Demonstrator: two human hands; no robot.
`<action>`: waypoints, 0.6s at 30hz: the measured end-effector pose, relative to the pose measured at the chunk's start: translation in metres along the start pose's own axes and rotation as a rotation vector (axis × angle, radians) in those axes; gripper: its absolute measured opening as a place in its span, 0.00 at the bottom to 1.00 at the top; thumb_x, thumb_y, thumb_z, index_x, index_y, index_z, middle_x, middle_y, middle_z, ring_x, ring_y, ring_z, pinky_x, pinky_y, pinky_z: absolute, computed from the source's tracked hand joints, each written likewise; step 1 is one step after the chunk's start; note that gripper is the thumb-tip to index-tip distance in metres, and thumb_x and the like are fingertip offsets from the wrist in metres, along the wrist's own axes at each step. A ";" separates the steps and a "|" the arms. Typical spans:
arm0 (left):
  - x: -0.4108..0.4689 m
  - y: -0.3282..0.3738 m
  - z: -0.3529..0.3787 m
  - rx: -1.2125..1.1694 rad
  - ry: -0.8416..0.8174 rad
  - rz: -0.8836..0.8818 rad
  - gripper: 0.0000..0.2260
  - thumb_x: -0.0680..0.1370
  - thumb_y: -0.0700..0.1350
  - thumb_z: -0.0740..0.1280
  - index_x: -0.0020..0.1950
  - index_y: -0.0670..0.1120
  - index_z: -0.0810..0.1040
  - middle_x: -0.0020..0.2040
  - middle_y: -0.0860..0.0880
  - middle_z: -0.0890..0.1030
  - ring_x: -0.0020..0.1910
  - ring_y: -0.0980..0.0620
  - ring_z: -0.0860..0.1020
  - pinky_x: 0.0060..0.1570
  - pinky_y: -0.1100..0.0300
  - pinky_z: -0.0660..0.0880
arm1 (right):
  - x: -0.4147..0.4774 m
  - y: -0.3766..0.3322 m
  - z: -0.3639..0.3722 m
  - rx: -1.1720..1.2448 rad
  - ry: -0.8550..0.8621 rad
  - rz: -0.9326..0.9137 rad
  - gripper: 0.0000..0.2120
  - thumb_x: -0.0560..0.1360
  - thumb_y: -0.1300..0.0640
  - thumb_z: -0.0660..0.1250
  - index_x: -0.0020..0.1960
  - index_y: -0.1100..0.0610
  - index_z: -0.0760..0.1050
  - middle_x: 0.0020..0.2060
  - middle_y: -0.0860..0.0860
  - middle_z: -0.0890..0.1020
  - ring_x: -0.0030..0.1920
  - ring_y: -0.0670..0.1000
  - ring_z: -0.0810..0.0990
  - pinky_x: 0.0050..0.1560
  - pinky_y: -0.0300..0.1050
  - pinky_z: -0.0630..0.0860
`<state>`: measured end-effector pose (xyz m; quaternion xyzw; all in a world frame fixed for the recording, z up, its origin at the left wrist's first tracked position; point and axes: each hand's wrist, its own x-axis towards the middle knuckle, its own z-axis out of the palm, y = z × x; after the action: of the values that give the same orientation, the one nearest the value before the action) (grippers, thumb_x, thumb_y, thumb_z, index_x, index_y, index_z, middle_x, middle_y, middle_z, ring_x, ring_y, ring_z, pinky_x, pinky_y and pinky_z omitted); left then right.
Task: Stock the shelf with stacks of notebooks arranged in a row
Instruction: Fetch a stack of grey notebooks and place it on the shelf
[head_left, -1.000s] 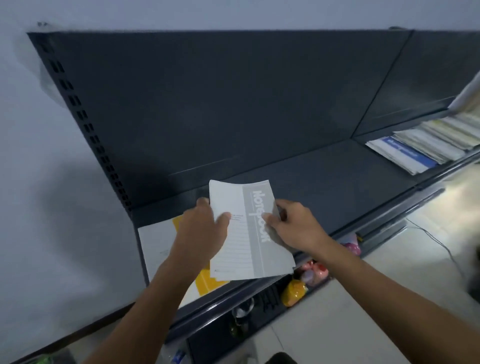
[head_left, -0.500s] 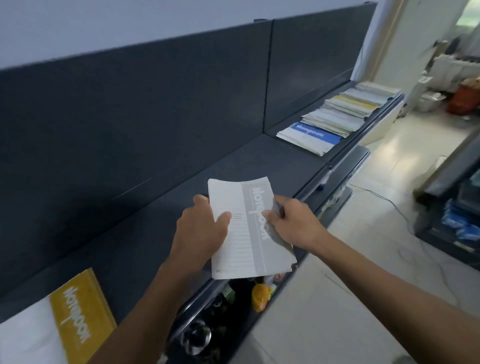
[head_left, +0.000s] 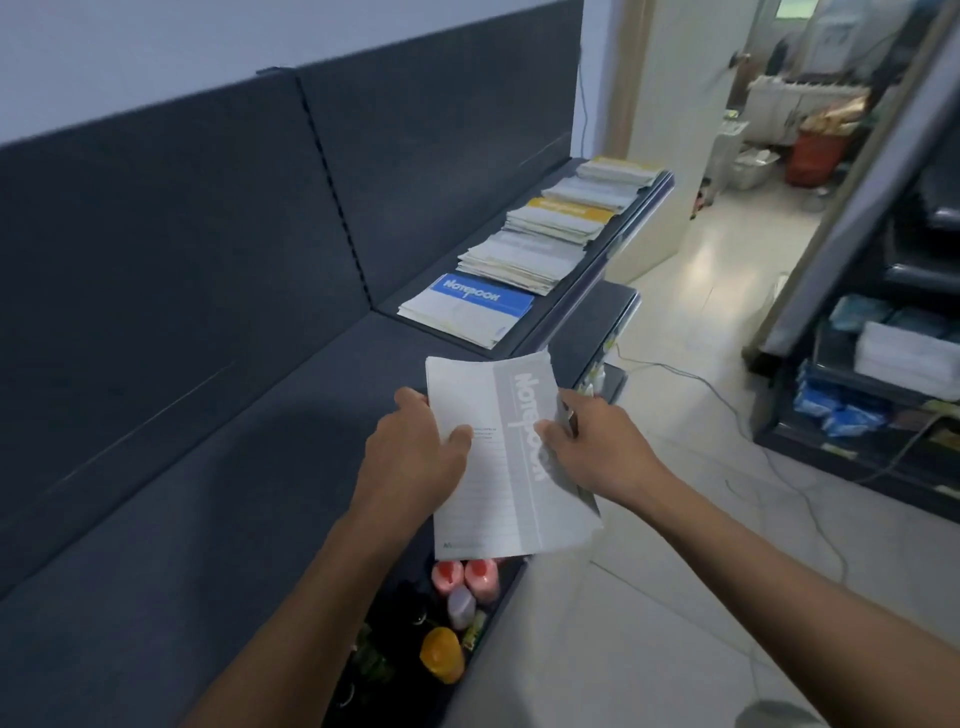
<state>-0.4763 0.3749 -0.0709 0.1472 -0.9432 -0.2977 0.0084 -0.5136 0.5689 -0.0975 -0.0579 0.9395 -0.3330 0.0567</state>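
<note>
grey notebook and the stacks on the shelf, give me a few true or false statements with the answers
1. The left hand and the right hand both hold the grey notebook. True.
2. The grey notebook lies flat on the shelf. False: it is held in the air over the shelf's front edge.
3. The nearest pile in the row of stacks is topped by a blue-banded notebook. True.
4. The row of stacks stands on the floor. False: it lies on the shelf's far section.
</note>
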 end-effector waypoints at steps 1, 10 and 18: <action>0.007 0.010 0.005 0.004 -0.011 0.010 0.18 0.78 0.55 0.68 0.61 0.48 0.66 0.55 0.50 0.78 0.47 0.51 0.76 0.41 0.56 0.70 | 0.005 0.006 -0.007 0.010 0.013 0.014 0.10 0.81 0.50 0.62 0.51 0.57 0.74 0.38 0.51 0.78 0.42 0.56 0.77 0.39 0.47 0.70; 0.091 0.084 0.054 -0.017 -0.088 0.082 0.20 0.78 0.55 0.68 0.64 0.47 0.67 0.55 0.50 0.77 0.50 0.50 0.77 0.44 0.55 0.73 | 0.077 0.058 -0.063 -0.005 0.052 0.159 0.10 0.81 0.50 0.62 0.49 0.56 0.73 0.39 0.52 0.79 0.44 0.57 0.78 0.40 0.47 0.70; 0.197 0.152 0.094 -0.020 -0.121 0.200 0.16 0.79 0.53 0.68 0.56 0.45 0.64 0.50 0.49 0.78 0.43 0.51 0.75 0.39 0.56 0.69 | 0.171 0.090 -0.113 -0.091 0.114 0.189 0.09 0.81 0.50 0.61 0.54 0.55 0.75 0.44 0.51 0.81 0.46 0.56 0.79 0.40 0.46 0.71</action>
<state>-0.7157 0.4904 -0.0767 0.0342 -0.9490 -0.3130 -0.0174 -0.7055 0.6832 -0.0785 0.0474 0.9565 -0.2861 0.0317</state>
